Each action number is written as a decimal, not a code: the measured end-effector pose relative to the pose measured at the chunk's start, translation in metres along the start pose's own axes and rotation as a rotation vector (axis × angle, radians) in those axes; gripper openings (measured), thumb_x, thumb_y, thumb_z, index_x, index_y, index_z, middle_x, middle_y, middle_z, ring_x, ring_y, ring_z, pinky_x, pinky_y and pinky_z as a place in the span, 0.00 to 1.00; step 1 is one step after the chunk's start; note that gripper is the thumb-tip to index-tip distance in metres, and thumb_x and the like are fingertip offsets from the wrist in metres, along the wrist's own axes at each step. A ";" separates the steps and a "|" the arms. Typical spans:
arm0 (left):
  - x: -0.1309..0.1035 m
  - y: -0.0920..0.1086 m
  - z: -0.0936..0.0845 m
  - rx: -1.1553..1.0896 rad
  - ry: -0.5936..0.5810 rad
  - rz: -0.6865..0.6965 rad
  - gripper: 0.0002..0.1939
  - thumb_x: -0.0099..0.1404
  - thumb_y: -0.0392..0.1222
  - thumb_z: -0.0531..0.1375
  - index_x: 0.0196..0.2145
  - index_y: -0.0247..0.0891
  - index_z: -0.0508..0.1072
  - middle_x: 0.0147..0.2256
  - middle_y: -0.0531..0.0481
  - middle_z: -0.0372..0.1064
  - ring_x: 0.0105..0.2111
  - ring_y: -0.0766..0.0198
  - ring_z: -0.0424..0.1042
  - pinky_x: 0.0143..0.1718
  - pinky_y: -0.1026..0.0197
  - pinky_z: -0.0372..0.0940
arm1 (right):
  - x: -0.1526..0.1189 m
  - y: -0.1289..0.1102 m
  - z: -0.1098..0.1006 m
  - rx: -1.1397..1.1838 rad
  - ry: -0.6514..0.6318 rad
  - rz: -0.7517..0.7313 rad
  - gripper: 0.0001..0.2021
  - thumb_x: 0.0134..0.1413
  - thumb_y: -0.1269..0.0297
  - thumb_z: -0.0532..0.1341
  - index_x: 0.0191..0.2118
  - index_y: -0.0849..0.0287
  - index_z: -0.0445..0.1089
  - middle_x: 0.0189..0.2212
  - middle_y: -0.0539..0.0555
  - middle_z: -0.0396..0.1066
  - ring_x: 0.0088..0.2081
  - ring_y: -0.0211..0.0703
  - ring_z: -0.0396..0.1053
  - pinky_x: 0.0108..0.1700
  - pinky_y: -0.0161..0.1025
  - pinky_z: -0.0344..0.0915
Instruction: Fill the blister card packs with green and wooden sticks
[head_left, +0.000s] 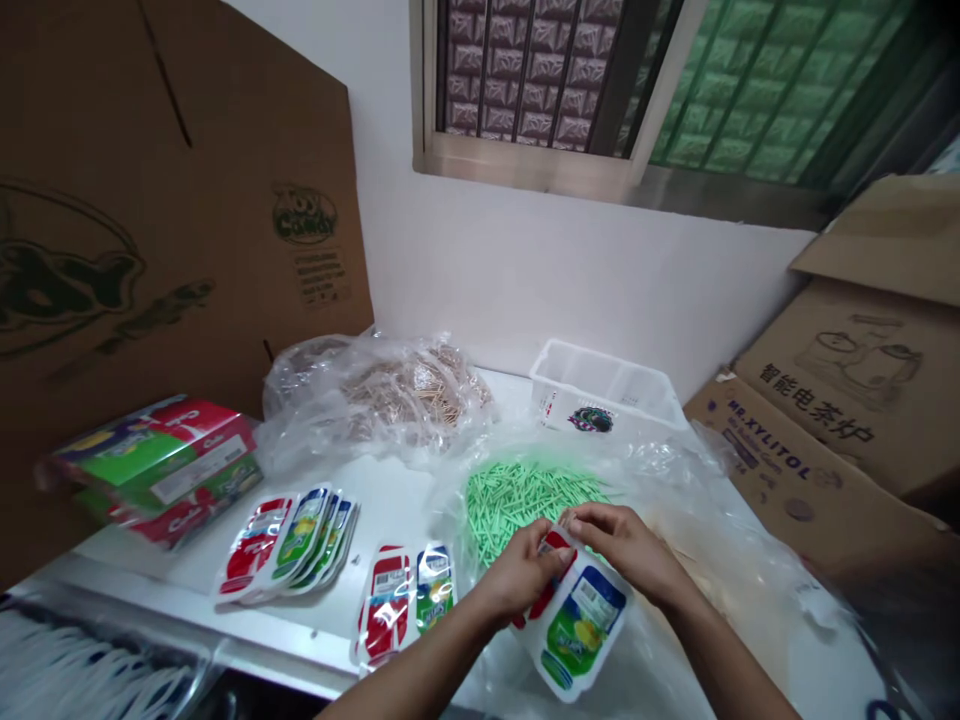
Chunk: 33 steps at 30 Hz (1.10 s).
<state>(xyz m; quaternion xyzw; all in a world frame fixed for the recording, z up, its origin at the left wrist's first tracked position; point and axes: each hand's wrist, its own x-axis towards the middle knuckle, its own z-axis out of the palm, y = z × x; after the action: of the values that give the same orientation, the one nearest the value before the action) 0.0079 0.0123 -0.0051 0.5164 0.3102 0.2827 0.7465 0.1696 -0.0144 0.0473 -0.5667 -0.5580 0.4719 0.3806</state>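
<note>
Rightward, "MR.XYLITOL" carton (765, 490); packet (577, 630) in left hand (525, 570).

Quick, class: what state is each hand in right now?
Left hand: closed, holding the red-and-green packet.
Right hand: at the packet's top edge; whether it grips anything cannot be told.

Cool, soft room light, dim toward the corners.
The white wall (585, 265) and desk (394, 500) are palest, while the large carton (247, 130) at left lies in brown shade and the upper right corner is nearly black; white glints streak the clear plastic bag (300, 425), a soft highlight sits on the window frame (525, 172), the wide lens slants and stretches the cartons (840, 390) at right, the lower left edge smears, and fine print on the held packet (585, 625) is too soft to read.
</note>
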 end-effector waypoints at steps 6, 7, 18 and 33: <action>0.001 -0.005 0.008 -0.184 0.022 0.055 0.18 0.52 0.51 0.64 0.31 0.31 0.71 0.26 0.48 0.69 0.25 0.66 0.66 0.29 0.65 0.61 | -0.001 0.007 0.007 0.056 0.067 0.056 0.13 0.48 0.55 0.61 0.29 0.61 0.73 0.25 0.51 0.72 0.27 0.40 0.66 0.30 0.34 0.60; 0.001 -0.005 0.008 -0.207 0.027 0.061 0.18 0.53 0.51 0.64 0.31 0.31 0.71 0.26 0.48 0.69 0.25 0.66 0.66 0.29 0.64 0.61 | -0.002 0.008 0.007 0.044 0.096 0.045 0.12 0.48 0.56 0.62 0.28 0.61 0.72 0.24 0.50 0.71 0.26 0.39 0.65 0.29 0.34 0.60; 0.001 -0.005 0.011 -0.234 0.032 0.042 0.18 0.54 0.52 0.63 0.30 0.31 0.71 0.24 0.50 0.66 0.25 0.65 0.66 0.29 0.64 0.60 | -0.012 0.012 0.010 0.059 0.157 -0.014 0.13 0.50 0.54 0.60 0.31 0.61 0.72 0.27 0.51 0.71 0.30 0.41 0.66 0.32 0.34 0.61; -0.004 -0.005 0.017 -0.316 -0.019 0.028 0.20 0.52 0.51 0.65 0.32 0.30 0.73 0.25 0.48 0.68 0.24 0.66 0.65 0.31 0.63 0.61 | -0.015 0.003 0.014 0.044 0.193 -0.054 0.15 0.51 0.53 0.59 0.35 0.60 0.73 0.34 0.55 0.74 0.37 0.46 0.69 0.39 0.37 0.63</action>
<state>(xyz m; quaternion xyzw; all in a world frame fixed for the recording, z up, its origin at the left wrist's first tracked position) 0.0186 -0.0017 -0.0043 0.3993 0.2476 0.3334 0.8174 0.1583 -0.0313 0.0421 -0.5858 -0.5232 0.4168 0.4576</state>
